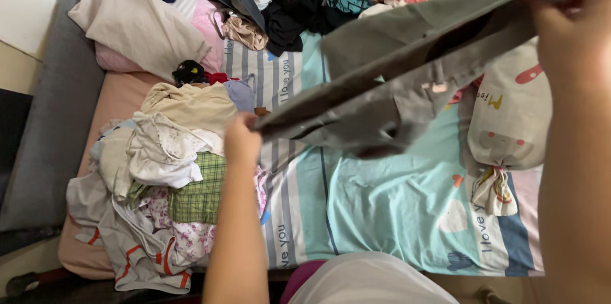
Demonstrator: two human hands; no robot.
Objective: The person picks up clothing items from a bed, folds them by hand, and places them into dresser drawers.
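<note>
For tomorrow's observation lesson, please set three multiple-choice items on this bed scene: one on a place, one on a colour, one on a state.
1. Where does the heap of mixed clothes lie?
A. On the left side of the bed
B. On the floor at the right
C. Inside a basket

2. What colour is the garment held between the hands?
A. Red
B. Grey
C. Yellow

3. How is that garment held?
A. Folded flat on the sheet
B. Rolled into a ball
C. Stretched in the air between both hands

Answers:
1. A, the heap sits beside the left hand near the bed's left edge.
2. B, its cloth is plain grey against the turquoise sheet.
3. C, the left hand grips one end and the right hand the other, with the garment clear of the sheet.
</note>
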